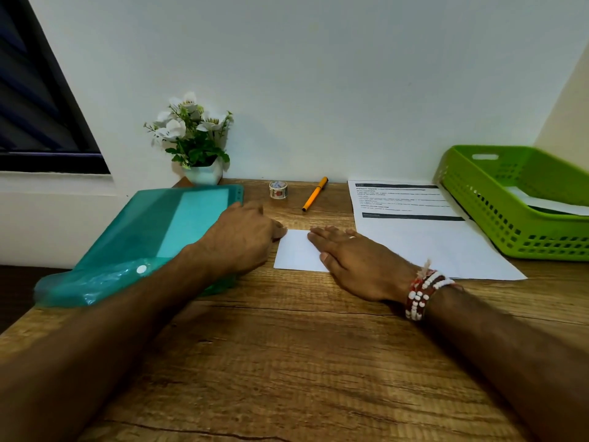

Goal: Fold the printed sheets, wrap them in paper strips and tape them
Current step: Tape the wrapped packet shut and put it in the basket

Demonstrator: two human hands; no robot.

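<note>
A small folded white sheet (294, 250) lies flat on the wooden desk (287, 362) in the middle. My left hand (242, 237) touches its far left corner with its fingertips. My right hand (353, 263) rests palm down on the sheet's right part, fingers spread flat. A stack of printed sheets (420, 231) lies unfolded to the right, text side up. A small roll of patterned tape (278, 189) stands near the wall.
A teal plastic folder (153, 237) lies at the left, partly under my left forearm. A green slotted basket (516, 199) with paper inside sits far right. An orange pen (315, 194) and a white flower pot (204, 173) are by the wall.
</note>
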